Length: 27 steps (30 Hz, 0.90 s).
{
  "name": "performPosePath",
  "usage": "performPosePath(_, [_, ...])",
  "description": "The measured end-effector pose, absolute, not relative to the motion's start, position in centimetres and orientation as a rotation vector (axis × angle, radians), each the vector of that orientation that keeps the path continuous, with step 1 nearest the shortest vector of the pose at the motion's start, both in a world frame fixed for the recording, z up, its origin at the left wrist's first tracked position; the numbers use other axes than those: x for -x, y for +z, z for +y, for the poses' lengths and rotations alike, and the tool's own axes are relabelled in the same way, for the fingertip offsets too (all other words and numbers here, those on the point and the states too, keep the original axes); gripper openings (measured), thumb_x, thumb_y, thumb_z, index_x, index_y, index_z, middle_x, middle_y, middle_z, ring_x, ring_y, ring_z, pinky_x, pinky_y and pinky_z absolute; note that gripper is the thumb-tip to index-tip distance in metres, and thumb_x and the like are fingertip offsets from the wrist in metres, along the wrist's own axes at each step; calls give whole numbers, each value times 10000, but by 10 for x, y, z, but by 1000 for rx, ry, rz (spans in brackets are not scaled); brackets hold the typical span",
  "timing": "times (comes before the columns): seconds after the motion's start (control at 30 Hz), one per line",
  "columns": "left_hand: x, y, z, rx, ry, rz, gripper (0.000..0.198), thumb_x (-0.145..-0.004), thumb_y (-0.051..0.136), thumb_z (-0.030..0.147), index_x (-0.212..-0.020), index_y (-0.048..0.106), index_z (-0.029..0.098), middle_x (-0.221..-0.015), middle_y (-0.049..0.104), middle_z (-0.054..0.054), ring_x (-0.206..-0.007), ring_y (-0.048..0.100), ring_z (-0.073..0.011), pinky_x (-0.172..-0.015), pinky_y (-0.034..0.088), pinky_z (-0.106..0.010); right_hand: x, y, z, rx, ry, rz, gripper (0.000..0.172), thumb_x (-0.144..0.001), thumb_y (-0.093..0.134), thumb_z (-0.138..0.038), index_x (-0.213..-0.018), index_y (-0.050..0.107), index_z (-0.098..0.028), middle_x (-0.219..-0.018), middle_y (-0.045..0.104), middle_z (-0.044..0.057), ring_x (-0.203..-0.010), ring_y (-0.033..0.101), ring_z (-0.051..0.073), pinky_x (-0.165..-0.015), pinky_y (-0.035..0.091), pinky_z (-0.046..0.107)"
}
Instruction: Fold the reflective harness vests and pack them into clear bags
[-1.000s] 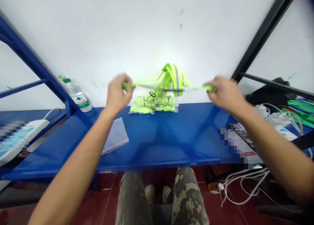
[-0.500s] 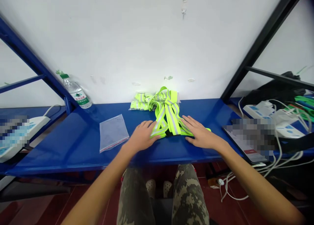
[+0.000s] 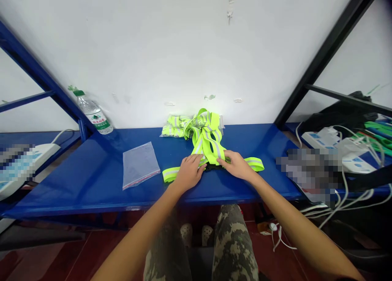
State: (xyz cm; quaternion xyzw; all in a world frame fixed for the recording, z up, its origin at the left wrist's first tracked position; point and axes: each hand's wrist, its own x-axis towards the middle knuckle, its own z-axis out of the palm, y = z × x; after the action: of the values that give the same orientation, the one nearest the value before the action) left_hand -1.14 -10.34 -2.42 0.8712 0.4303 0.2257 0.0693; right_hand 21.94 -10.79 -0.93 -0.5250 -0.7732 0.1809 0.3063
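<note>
A neon-yellow reflective strap vest (image 3: 200, 144) with silver stripes lies in front of me on the blue table (image 3: 101, 183). Its straps loop up towards the wall, and band ends stick out left and right beyond my hands. Fingers of my left hand (image 3: 190, 172) are closed over the lower left straps, with the thumb near a black buckle (image 3: 211, 166). On the other side, my right hand (image 3: 236, 165) pinches the lower end of a strap between thumb and fingers. What lies under both palms is hidden.
A flat clear zip bag (image 3: 141, 166) lies to the left. Bagged yellow straps (image 3: 173, 128) rest against the wall behind the vest. A water bottle (image 3: 97, 117) stands at the back left; power strips and white cables (image 3: 346, 203) crowd the right.
Both hands have drawn inward. The right hand has gone from lying flat to pinching a strap, and the left has curled over the band. The side band ends now show.
</note>
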Motion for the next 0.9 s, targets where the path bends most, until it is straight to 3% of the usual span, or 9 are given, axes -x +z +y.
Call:
performPosePath(0.1, [9, -22, -107, -2620, 647, 1250, 645, -916, 510, 594, -1397, 485, 165, -1441, 531, -148, -1366, 454, -295, -1132, 355, -472, -213, -3, -123, 1481, 237, -1945, 458, -866, 582, -342, -1258, 594, -106, -1282, 623, 184, -1220, 565, 331, -1011, 456, 487])
performPosePath(0.17, [10, -16, -110, -2604, 607, 1279, 794, -840, 598, 627, -1444, 434, 139, -1510, 439, -177, -1423, 375, -322, -1165, 325, -472, -199, 4, -139, 1508, -55, -1888, 699, -865, 579, -322, -1479, 380, -52, -1513, 411, 234, -1444, 325, 376, -1128, 336, 569])
performPosePath(0.23, [16, -3, -113, -2573, 509, 1403, 896, -793, 666, 571, -1497, 355, 113, -1544, 371, -205, -1445, 322, -361, -1159, 332, -493, -181, 9, -153, 1372, -197, -2075, 695, -916, 504, -279, -1538, 288, -58, -1602, 286, 188, -1526, 132, 330, -1202, 236, 548])
performPosePath(0.37, [42, 26, -118, -2472, 60, 1643, 893, -773, 647, 394, -1533, 279, 102, -1460, 469, -234, -1330, 455, -422, -1032, 431, -552, -154, 2, -158, 1204, -109, -2492, 598, -987, 427, -425, -1458, 453, -57, -1549, 397, 183, -1507, 230, 302, -1229, 217, 494])
performPosePath(0.5, [60, 41, -113, -2374, -97, 1505, 943, -691, 666, 248, -1534, 262, 118, -1361, 572, -214, -1214, 583, -353, -962, 493, -420, -139, -17, -144, 1364, 58, -2526, 888, -896, 477, -673, -1480, 410, -8, -1533, 387, 246, -1462, 309, 385, -1190, 270, 548])
performPosePath(0.6, [57, 50, -105, -2259, 44, 1478, 921, -654, 684, 240, -1496, 324, 138, -1227, 643, -177, -1067, 652, -326, -836, 531, -375, -121, -24, -138, 1369, 117, -2462, 984, -833, 548, -705, -1488, 382, 10, -1529, 382, 267, -1449, 308, 432, -1175, 273, 575])
performPosePath(0.7, [49, 67, -99, -2111, 294, 1378, 811, -693, 661, 256, -1449, 389, 144, -1161, 656, -147, -940, 672, -270, -740, 538, -337, -105, -21, -130, 1399, 206, -2275, 746, -905, 538, -500, -1464, 413, -23, -1411, 531, 261, -1321, 503, 396, -1067, 421, 528])
performPosePath(0.77, [46, 81, -95, -2005, 495, 1229, 773, -721, 683, 299, -1434, 413, 173, -1181, 645, -132, -940, 664, -240, -738, 541, -320, -103, -15, -118, 1476, 303, -2093, 515, -926, 466, -311, -1370, 518, -56, -1172, 683, 233, -1076, 660, 353, -910, 514, 483])
performPosePath(0.9, [42, 93, -90, -1804, 1037, 1032, 595, -771, 698, 389, -1304, 510, 205, -1239, 614, -111, -1067, 633, -224, -868, 537, -334, -117, 10, -85, 1352, 538, -1730, 265, -830, 442, -165, -931, 685, -136, -889, 734, 127, -840, 681, 278, -804, 541, 408])
